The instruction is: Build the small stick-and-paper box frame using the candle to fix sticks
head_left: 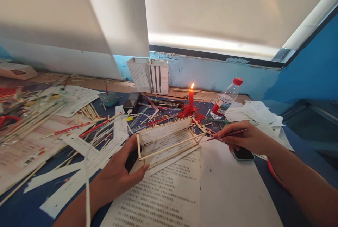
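Observation:
My left hand grips the near left end of a long box frame made of thin wooden sticks with printed paper panels. It lies tilted on printed sheets. My right hand pinches a thin red stick whose tip points at the frame's right end. Under the right hand lies a dark phone. Just behind the frame a lit red candle stands in spilled red wax.
A plastic water bottle with a red cap leans right of the candle. A black charger, a small teal cup, paper boxes, loose sticks and paper strips crowd the left. Paper scraps lie right.

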Tool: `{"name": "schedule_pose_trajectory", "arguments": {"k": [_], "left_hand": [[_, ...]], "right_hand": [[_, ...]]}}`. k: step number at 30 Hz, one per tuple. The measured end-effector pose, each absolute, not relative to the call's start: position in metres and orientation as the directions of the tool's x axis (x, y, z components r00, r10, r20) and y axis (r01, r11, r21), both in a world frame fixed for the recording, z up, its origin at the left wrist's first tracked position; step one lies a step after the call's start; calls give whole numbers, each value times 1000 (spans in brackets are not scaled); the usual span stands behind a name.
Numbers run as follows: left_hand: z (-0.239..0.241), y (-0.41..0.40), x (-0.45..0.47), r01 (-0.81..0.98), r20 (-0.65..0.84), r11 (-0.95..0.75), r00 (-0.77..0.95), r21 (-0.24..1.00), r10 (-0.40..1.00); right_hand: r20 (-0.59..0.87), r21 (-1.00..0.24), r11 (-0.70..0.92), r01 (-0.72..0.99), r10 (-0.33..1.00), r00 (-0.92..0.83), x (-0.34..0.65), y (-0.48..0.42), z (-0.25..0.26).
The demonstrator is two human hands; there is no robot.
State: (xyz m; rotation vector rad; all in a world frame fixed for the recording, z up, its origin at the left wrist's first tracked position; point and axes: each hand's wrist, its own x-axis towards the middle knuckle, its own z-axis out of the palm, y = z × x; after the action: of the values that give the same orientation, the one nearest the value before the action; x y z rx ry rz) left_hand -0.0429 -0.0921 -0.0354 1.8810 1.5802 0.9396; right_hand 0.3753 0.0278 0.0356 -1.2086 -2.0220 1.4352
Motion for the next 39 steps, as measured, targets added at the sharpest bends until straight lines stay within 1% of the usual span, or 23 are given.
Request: {"name": "schedule_pose_trajectory", "arguments": {"k": [2,6,9,10,15,20,25,29,35,39], "left_hand": [[-34,-92,-42,643,146,-165,82,748,986],[-33,-92,-41,625,86,-131,103,769,991],[-31,-92,-39,579,84,-153,144,801,986],[-30,-92,-38,571,85,-160,156,805,984],[-30,-94,-40,556,75,-157,167,816,983],[-33,-95,-42,546,113,-190,172,816,979],[-32,-94,-41,531,150,-220,172,818,974],[-32,-94,-40,494,131,-206,182,845,975],[-31,-93,-40,512,110,-192,187,837,976],[-31,-93,-40,502,106,-190,190,844,976]], "right_hand": [[-149,-925,95,367,798,-583,368,21,32],[-105,-977,54,204,713,-693,333,4,15],[-39,-997,26,78,680,-733,300,-7,2],[-30,-998,23,60,664,-747,290,-10,0],[-73,-996,-9,84,593,-802,252,-19,-2],[-99,-993,-6,117,570,-816,236,-17,2],[-125,-991,-38,126,581,-804,233,-16,2],[-133,-987,-8,161,602,-788,237,-17,2],[-94,-980,79,181,619,-780,252,-10,10],[-84,-987,62,152,605,-792,254,-10,9]]}}
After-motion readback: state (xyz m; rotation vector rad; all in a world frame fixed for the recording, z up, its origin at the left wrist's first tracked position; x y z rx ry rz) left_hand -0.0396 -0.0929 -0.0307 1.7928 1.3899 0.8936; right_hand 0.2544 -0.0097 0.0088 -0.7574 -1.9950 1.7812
